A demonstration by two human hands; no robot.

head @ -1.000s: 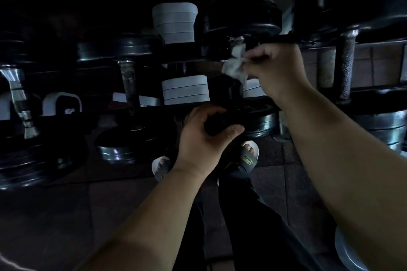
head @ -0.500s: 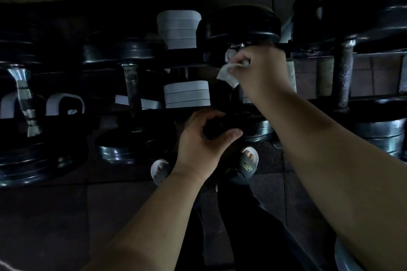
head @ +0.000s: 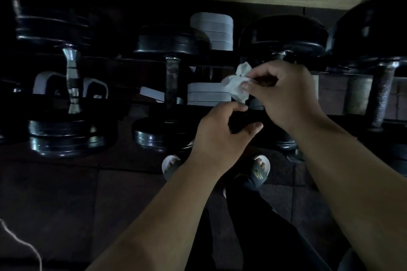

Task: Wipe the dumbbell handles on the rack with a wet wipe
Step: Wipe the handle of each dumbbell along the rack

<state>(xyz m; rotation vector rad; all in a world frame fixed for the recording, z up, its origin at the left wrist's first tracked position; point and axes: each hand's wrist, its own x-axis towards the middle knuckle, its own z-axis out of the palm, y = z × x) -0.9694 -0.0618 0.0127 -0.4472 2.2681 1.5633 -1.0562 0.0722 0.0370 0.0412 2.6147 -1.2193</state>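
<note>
My right hand [head: 284, 92] pinches a crumpled white wet wipe [head: 237, 84] between thumb and fingertips, held just off the rack. Behind it stands a black dumbbell [head: 284, 33]; only its far head shows, and the handle is hidden by my right hand. Just below the wipe, the fingers and thumb of my left hand [head: 218, 136] curl round the dark near end of that dumbbell. A second dumbbell's dull metal handle [head: 171, 86] stands to the left, a chrome handle [head: 71, 77] further left, and a knurled handle [head: 381, 97] at the right.
Grey stacked plates [head: 211, 31] sit between the dumbbells at the back. My feet in slides [head: 257, 171] stand on dark floor tiles below the rack. A wooden wall runs along the top. A thin cord [head: 19, 244] lies at the bottom left.
My right hand has come off the handle with the wipe, moving down and left toward my left hand. My left hand keeps its grip in the same place.
</note>
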